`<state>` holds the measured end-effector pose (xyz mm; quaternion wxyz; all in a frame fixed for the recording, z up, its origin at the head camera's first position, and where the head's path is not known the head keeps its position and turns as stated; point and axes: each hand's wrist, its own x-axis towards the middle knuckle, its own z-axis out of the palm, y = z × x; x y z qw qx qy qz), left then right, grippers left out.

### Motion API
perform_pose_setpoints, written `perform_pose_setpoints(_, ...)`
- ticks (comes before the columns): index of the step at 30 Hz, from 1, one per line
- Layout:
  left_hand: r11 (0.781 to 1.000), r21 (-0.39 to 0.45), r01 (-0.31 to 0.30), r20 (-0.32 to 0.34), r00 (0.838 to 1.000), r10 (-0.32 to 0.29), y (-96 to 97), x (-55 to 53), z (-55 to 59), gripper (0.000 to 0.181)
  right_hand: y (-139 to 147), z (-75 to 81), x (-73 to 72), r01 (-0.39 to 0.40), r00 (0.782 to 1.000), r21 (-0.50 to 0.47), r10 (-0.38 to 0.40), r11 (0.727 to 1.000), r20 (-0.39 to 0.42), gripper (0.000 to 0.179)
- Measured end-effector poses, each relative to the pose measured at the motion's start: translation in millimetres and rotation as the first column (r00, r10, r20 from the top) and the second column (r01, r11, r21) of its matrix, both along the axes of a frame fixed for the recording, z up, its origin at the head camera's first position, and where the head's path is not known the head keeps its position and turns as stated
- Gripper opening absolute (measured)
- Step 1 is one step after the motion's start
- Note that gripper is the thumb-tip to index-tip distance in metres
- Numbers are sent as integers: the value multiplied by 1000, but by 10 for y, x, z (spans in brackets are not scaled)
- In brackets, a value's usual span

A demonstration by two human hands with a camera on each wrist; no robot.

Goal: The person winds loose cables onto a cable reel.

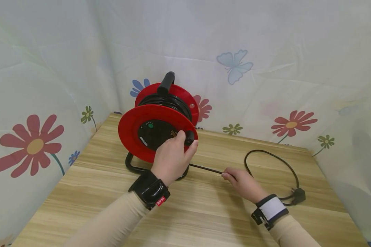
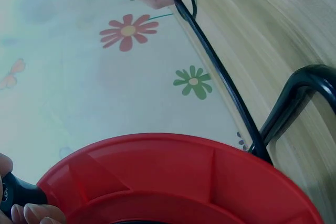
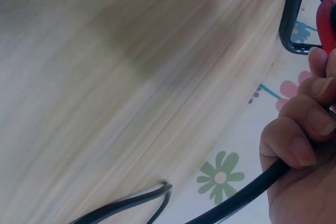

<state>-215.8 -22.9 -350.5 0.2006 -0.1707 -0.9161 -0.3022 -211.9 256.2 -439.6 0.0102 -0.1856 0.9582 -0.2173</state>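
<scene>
A red cable reel [image 1: 126, 130] with a black centre stands on its black tubular frame, black cable wound on its drum. My left hand [image 1: 172, 156] grips the black crank knob [image 1: 189, 137] on the reel's front face; in the left wrist view the fingers [image 2: 39, 213] curl round that knob. To the right, my right hand [image 1: 244, 183] holds the black cable [image 1: 205, 168], which runs taut from the low side of the reel. In the right wrist view the fingers [image 3: 299, 150] wrap the cable, and it trails out below the palm.
The loose cable end curves in a loop [image 1: 273, 152] on the wooden table [image 1: 204, 212], ending in a black plug [image 1: 298, 196] at the right. Behind the table hangs a white sheet [image 1: 185, 44] printed with flowers and a butterfly. The reel's carrying handle [image 1: 166, 84] rises on top.
</scene>
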Motion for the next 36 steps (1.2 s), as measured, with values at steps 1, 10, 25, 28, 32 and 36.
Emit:
perform_pose_setpoints(1,1000,-6,-1,4,1000,1,6,2,-11,33,-11,-2,-3,-4,1000,-1,4,1000,-1,18)
perform_pose_setpoints(10,999,-42,-9,33,999,10,46,25,-96,34,-134,3,-29,-17,1000,-4,17,1000,-7,16)
perform_pose_setpoints(25,999,-51,9,15,1000,-8,77,33,-212,34,-230,0,-89,-68,996,13,69,998,-55,16)
perform_pose_setpoints(28,999,-48,8,16,1000,-8,83,35,-224,34,-243,6,-90,-66,997,16,67,998,-44,16)
perform_pose_setpoints(32,999,-49,11,11,1000,-10,84,37,-238,34,-265,10,-89,-55,998,20,56,998,-33,16)
perform_pose_setpoints(36,999,-48,11,22,1000,-10,73,34,-244,35,-259,8,-77,-44,999,5,44,999,-22,16)
